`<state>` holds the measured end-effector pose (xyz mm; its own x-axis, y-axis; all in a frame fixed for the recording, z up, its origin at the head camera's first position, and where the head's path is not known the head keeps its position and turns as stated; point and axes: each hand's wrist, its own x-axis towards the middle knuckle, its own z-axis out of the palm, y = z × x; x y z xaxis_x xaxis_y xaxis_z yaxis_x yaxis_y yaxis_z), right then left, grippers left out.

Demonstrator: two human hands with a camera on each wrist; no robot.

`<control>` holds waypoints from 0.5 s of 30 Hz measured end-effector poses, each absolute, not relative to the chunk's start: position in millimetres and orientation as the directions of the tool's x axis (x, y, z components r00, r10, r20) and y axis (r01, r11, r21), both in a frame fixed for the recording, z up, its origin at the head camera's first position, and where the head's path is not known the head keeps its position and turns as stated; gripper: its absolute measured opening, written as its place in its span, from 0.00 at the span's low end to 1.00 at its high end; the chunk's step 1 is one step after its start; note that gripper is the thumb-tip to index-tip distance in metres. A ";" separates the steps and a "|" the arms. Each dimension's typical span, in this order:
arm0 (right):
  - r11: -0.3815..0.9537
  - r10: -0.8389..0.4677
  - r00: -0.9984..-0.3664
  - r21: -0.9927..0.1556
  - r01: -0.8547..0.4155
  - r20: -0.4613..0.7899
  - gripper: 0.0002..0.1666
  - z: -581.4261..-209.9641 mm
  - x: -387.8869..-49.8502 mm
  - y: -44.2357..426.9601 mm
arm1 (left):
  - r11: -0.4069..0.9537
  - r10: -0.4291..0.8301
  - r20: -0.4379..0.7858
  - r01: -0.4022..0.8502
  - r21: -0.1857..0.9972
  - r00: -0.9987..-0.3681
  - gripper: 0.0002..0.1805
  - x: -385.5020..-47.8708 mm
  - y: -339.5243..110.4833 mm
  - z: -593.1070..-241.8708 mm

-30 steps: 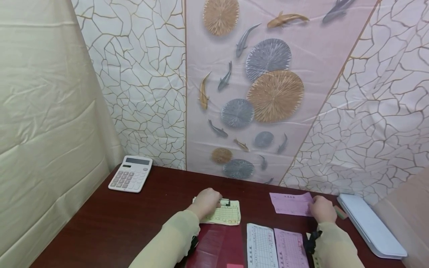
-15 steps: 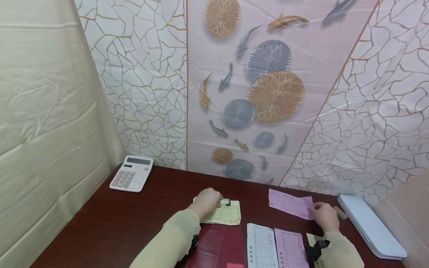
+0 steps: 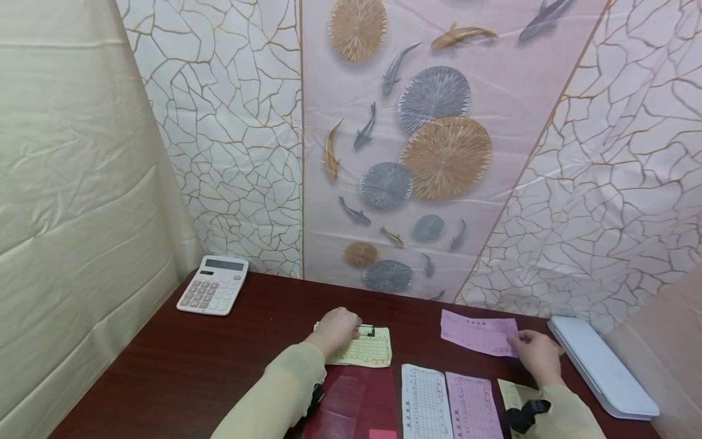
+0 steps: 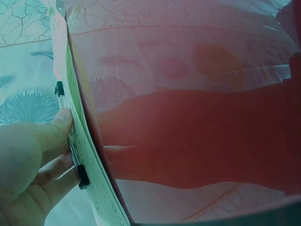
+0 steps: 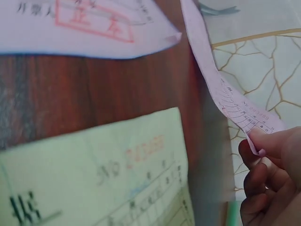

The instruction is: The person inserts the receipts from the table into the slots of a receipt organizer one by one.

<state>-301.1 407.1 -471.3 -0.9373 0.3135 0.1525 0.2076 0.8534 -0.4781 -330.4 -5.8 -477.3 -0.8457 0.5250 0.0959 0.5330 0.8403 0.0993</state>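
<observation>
My left hand (image 3: pixel 336 329) grips the black-ended metal clip (image 4: pixel 83 176) at the top of a stack of pale yellow-green receipt slips (image 3: pixel 368 352). Below the stack lies a see-through red folder (image 3: pixel 356 402); it fills much of the left wrist view. Between the thumb and fingers of my right hand (image 3: pixel 540 358) is the right edge of a pink receipt slip (image 3: pixel 476 333), pinched and curling in the right wrist view. Nearer me lie a white slip (image 3: pixel 425 399), a second pink slip (image 3: pixel 473 402) and a yellow slip (image 5: pixel 94 183), the last partly under the right wrist.
A white calculator (image 3: pixel 214 285) sits at the table's back left. Along the right side lies a long white case (image 3: pixel 603 366). The dark wooden table (image 3: pixel 219 353) ends at a patterned cloth wall (image 3: pixel 384 183). A small object beside the right hand is mostly hidden.
The right hand, keeping its pinch on the pink slip, has shifted slightly right and towards me. The slip has tilted, baring more of the yellow slip. The left hand stays on the clip.
</observation>
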 end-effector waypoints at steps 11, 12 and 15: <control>0.794 0.334 -0.931 -0.576 0.192 0.150 0.22 -462.8 -295.5 394.2 | 0.842 0.522 0.092 0.530 0.106 -0.848 0.06 -331.5 -6.8 -476.5; 0.790 0.338 -0.930 -0.581 0.197 0.144 0.22 -462.4 -295.0 392.9 | 0.841 0.523 0.094 0.531 0.106 -0.847 0.06 -331.3 -6.7 -476.5; 0.773 0.354 -0.927 -0.597 0.215 0.125 0.22 -461.0 -293.1 388.8 | 0.842 0.522 0.092 0.530 0.105 -0.848 0.06 -330.6 -6.6 -476.3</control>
